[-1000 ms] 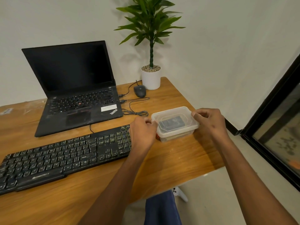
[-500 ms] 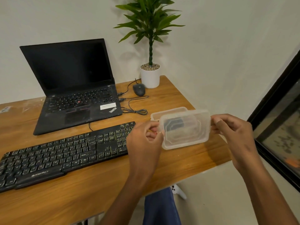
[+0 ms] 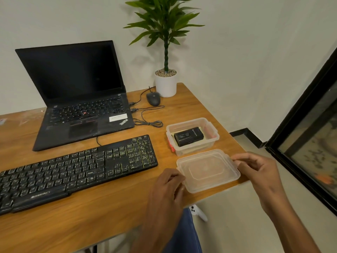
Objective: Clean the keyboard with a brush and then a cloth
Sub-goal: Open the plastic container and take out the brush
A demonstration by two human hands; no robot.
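Observation:
A black dusty keyboard (image 3: 76,170) lies across the wooden desk (image 3: 94,212). To its right stands an open clear plastic box (image 3: 213,141) holding a black cased item (image 3: 188,136) on something pale, with red parts at the sides. The box's clear lid (image 3: 207,170) lies flat on the desk in front of the box, near the desk's front right corner. My left hand (image 3: 168,187) holds the lid's left edge with curled fingers. My right hand (image 3: 255,168) pinches its right edge. No brush or cloth shows plainly.
An open black laptop (image 3: 76,99) stands behind the keyboard. A black mouse (image 3: 153,98) with coiled cables (image 3: 149,121) and a potted plant (image 3: 165,75) sit at the back right. A dark glass panel (image 3: 313,143) is on the right. The desk edge drops off right of the lid.
The lid came off the box, was lifted between both hands, and now lies flat on the desk in front of the box. The box's contents are uncovered.

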